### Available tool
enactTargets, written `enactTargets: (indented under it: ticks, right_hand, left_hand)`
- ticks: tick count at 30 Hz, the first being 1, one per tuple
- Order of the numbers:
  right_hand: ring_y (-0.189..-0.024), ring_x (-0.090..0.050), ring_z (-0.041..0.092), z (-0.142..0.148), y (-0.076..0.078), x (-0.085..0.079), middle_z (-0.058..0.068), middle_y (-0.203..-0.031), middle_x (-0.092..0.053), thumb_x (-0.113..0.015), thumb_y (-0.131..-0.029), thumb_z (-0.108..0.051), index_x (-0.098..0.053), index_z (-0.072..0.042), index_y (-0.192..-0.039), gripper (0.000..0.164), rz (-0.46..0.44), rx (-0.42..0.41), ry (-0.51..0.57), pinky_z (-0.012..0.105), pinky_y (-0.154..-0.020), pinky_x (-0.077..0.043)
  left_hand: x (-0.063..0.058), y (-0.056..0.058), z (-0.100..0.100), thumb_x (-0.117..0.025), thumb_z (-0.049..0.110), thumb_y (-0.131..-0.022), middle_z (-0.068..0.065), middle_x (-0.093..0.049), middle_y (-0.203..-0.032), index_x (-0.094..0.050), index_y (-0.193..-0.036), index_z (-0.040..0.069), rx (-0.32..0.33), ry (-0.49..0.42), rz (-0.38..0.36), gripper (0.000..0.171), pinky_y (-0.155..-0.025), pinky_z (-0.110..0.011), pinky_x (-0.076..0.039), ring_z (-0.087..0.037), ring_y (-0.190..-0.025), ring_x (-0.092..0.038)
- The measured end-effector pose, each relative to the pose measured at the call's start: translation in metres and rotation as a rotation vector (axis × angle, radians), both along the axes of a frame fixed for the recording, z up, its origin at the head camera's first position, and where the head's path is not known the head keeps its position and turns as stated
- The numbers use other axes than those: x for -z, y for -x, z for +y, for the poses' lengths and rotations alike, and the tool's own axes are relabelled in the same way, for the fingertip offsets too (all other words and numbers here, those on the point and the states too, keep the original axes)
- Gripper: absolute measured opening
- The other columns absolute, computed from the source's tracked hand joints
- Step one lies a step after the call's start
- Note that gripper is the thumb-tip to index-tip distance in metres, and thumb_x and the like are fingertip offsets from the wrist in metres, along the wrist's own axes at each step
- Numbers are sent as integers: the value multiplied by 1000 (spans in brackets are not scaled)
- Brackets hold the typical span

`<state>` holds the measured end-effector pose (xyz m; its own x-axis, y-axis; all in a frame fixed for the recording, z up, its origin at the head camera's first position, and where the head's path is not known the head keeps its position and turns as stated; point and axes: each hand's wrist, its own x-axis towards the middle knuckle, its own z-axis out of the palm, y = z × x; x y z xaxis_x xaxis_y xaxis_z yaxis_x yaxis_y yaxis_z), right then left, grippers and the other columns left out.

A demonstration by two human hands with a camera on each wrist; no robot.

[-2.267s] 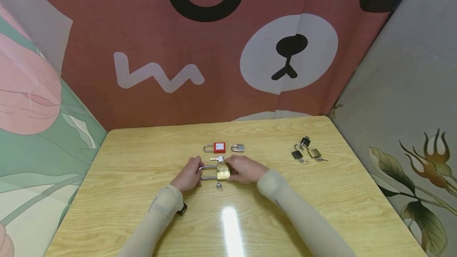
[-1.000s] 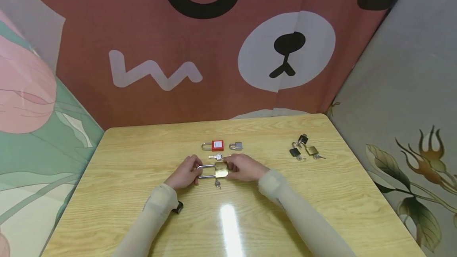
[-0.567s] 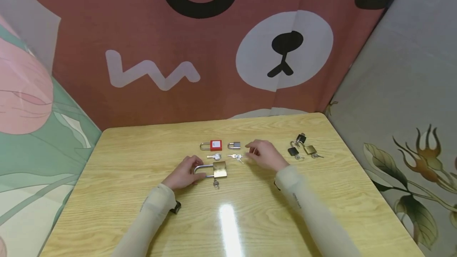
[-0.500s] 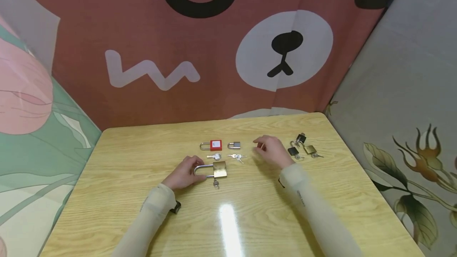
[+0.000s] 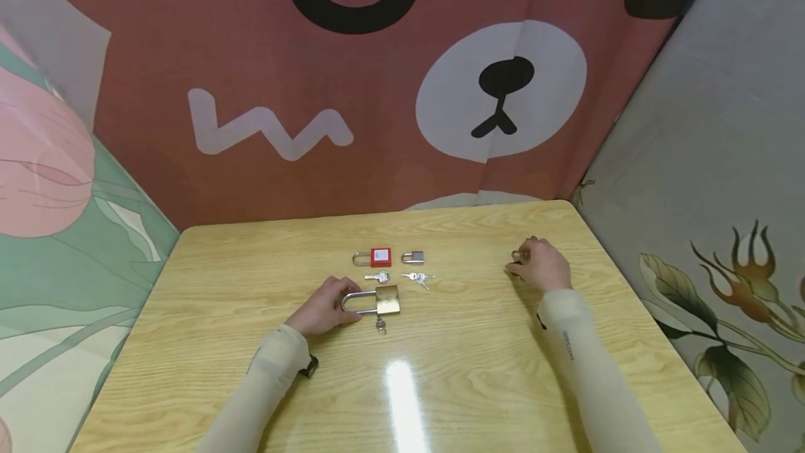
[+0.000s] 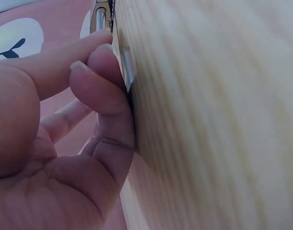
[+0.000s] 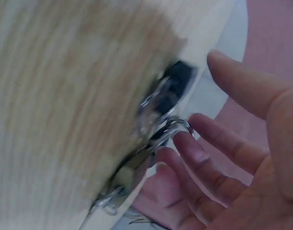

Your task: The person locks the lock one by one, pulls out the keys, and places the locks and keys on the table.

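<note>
A large brass padlock (image 5: 388, 299) lies on the table with its long shackle pointing left. My left hand (image 5: 319, 307) holds the shackle's bend between thumb and forefinger; its other fingers curl against the tabletop in the left wrist view. At the table's right, my right hand (image 5: 546, 268) reaches over a group of small padlocks and mostly hides them from the head camera. In the right wrist view, which is blurred, a black padlock (image 7: 181, 79) and a small brass padlock (image 7: 134, 167) lie by the loosely bent fingers. The thumb stands apart from them.
Above the large padlock lie a red padlock (image 5: 381, 257), a small silver padlock (image 5: 413, 257) and two sets of keys (image 5: 379, 276). Another key (image 5: 380, 326) hangs at its lower side. Printed cloth walls border the wooden table (image 5: 453, 369).
My right hand has let go of the large padlock's body and moved right to the small padlocks, uncovering a set of keys. The left hand stays at the shackle.
</note>
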<state>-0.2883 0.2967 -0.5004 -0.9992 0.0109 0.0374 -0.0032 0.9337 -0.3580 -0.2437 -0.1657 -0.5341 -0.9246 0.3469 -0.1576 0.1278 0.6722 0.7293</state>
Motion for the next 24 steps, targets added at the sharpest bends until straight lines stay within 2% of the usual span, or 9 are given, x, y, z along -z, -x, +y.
enactTargets:
  ticks: [2, 9, 15, 24]
  right_hand:
    - [-94, -66, 38, 4, 0, 3, 23, -110, -68, -84, -88, -36, -68, 1, -121, 53, -20, -1, 8, 55, -79, -56]
    - [-91, -69, 45, 5, 2, 7, 26, -106, -71, -83, -88, -24, -64, 3, -123, 48, -20, -12, 42, 60, -82, -56]
    - [-97, -68, 49, -2, 0, 7, 33, -113, -69, -84, -86, -16, -56, 9, -136, 62, 0, -19, 37, 61, -85, -56]
    - [-101, -67, 52, -8, -2, 6, 35, -118, -68, -79, -88, -19, -56, 10, -135, 60, -22, -30, 13, 63, -89, -55]
  left_hand:
    - [0, -1, -1, -85, 20, -88, -8, -54, -111, -65, -124, 17, 3, -6, -4, 42, -67, -27, -46, -16, -76, -51]
    - [-2, -2, -1, -84, 20, -89, -9, -54, -112, -65, -126, 16, 8, -25, -18, 42, -66, -26, -47, -16, -74, -51]
    - [-3, -2, -2, -84, 19, -89, -9, -54, -112, -65, -127, 15, 7, -33, -26, 42, -65, -26, -48, -16, -72, -52]
    - [-3, -1, -2, -83, 20, -90, -9, -53, -110, -64, -128, 15, 16, -31, -28, 43, -66, -26, -50, -16, -73, -53]
